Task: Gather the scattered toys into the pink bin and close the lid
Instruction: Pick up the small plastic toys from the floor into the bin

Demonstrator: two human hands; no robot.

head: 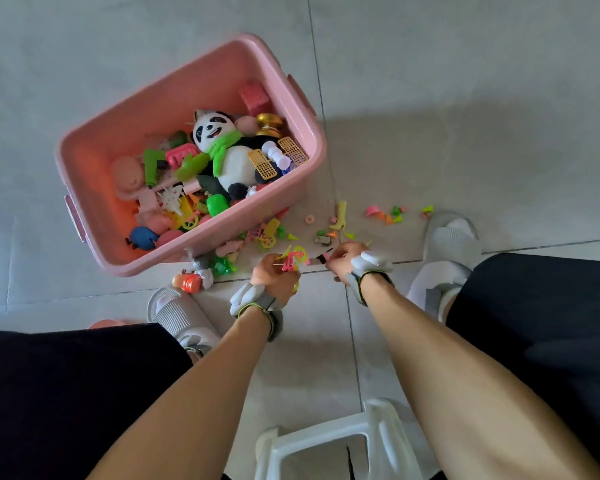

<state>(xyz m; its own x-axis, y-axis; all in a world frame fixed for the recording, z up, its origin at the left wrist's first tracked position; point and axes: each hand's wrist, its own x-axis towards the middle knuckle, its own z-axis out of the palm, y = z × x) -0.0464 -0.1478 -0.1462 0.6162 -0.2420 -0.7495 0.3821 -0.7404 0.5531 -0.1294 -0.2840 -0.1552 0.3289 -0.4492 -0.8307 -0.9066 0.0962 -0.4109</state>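
Left hand [274, 275] grips half-hidden pink toy [289, 262]

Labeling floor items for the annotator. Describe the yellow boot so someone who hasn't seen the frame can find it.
Start at the pink bin and go to its near right corner, where small toys lie scattered on the floor tiles. Just right of that corner, by the tile seam, lies the yellow boot. It is the only tall, high-heeled shape there; the bits around it are small cones, a round button and a pink and yellow bicycle.
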